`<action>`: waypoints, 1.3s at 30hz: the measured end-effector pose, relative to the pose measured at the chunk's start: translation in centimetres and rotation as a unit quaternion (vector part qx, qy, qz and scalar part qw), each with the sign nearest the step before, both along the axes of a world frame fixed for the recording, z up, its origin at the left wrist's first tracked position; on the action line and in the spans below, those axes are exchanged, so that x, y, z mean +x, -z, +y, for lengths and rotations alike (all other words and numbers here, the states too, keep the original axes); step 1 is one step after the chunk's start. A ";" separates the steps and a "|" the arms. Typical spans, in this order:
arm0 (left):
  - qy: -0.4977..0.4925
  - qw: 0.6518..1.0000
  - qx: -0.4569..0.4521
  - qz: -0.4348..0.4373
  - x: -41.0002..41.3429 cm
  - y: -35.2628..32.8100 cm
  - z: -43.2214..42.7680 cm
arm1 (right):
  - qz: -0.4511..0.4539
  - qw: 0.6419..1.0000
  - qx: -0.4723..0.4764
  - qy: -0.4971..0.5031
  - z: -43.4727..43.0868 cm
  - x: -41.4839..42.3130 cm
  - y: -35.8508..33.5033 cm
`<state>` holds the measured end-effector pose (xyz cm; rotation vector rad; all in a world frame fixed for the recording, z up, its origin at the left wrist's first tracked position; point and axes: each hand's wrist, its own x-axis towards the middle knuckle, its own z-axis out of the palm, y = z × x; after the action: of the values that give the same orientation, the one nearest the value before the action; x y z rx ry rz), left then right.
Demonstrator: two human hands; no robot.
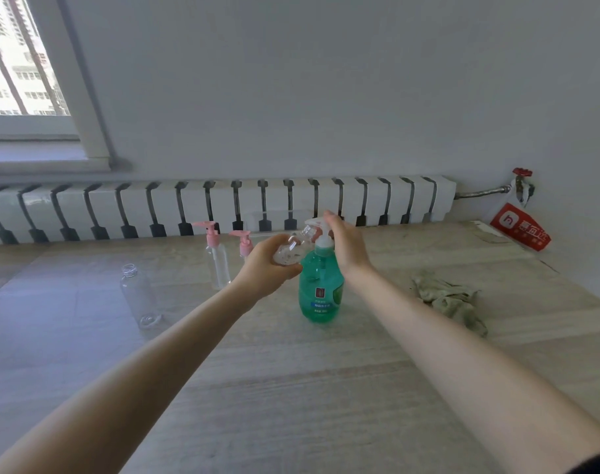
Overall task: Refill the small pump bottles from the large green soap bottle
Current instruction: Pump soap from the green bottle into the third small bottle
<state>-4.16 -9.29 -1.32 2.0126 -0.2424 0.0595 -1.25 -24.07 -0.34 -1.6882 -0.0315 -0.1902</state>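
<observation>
Table [291, 388]: wooden, the big bottle stands on it.
Green soap bottle [320, 289]: upright in the middle, between both hands.
Right hand [346, 246]: fingers straight and together, pressing the white pump top [323, 239].
Left hand [266, 268]: fingers curled round the small clear bottle [290, 251], just left of the green one.
Small clear bottle: tipped sideways, mouth right by the pump spout.

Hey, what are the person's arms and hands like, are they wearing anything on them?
The left arm and right arm are bare. The left hand and right hand have no gloves; no watch, bracelet or ring shows. A dark sleeve edge appears on the right arm, at the bottom right corner.
</observation>
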 end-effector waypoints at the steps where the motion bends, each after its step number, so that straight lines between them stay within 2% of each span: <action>1: -0.001 1.000 0.001 -0.001 0.0 0.0 -0.1 | 0.000 1.000 0.013 -0.002 0.1 -0.1 0.1; 6: -0.019 1.000 -0.007 -0.006 0.4 0.4 -0.4 | 0.013 0.998 0.069 0.005 0.8 -0.2 0.8; 16: -0.040 0.999 -0.025 -0.026 0.7 1.1 0.1 | 0.000 0.996 0.070 0.059 1.6 0.5 1.8; 22: -0.036 0.997 0.005 -0.070 0.6 0.7 0.2 | -0.003 0.996 0.070 0.047 1.6 0.6 1.8; 34: -0.044 0.996 0.002 -0.072 0.8 1.4 0.0 | -0.038 0.996 0.067 0.047 1.7 0.5 1.7; 39: -0.046 0.996 0.011 -0.072 0.8 1.6 0.2 | -0.046 0.995 0.081 0.017 1.5 0.3 1.4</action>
<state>-3.33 -9.13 -2.93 2.0430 -0.2412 0.2618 -0.93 -22.59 -1.74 -1.5177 -0.0545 -0.2884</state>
